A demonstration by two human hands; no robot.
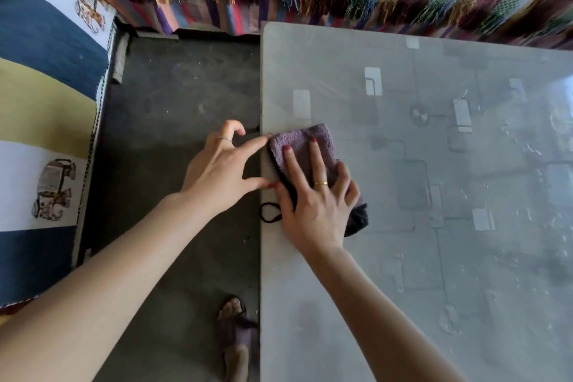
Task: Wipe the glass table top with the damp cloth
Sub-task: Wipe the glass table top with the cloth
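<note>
Both hands spread: right [313,195] flat on purple cloth [302,146], left [223,164] fingertips touching glass table [403,273] edge.

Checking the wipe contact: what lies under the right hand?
The right hand presses flat on the folded purple terry cloth, which lies on the grey glass table top at its edge. The glass beneath the cloth is hidden.

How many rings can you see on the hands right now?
2. A thin one on the left hand, on the raised finger; a gold one on the right hand, pressing the cloth, at. Others may be hidden.
</note>
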